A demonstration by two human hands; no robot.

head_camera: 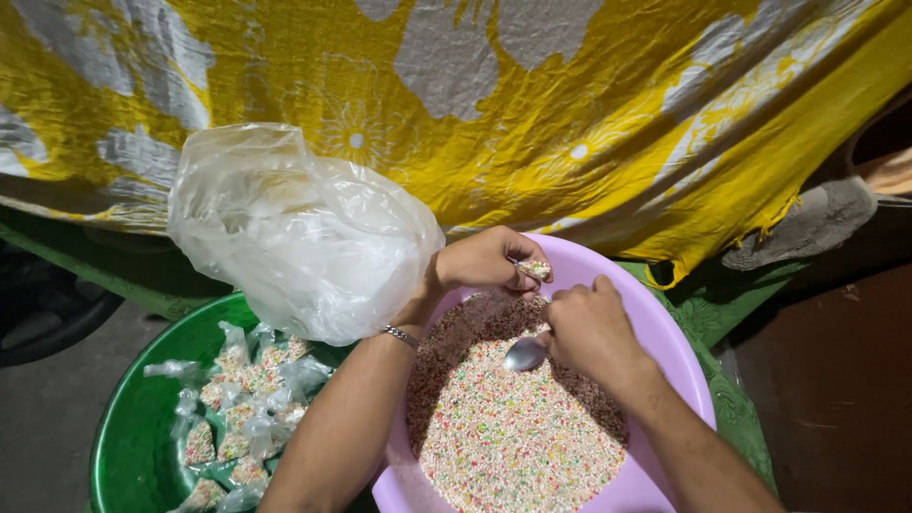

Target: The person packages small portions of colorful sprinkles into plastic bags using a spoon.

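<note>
Plastic-thin and feather-light, I judge, the small filled packet (534,269) is pinched by my left hand (484,258) at its neck, while my right hand (591,328) grips a metal spoon (524,354).

A green patterned cloth (730,380) covered the surface under everything. On it sat a pink basin (665,342) at about five o'clock, and touching its rim at eight o'clock a green basin (133,437). A yellow and grey flowered fabric (570,114) spread across from ten to two o'clock, its edge draped over the green cloth.
</note>
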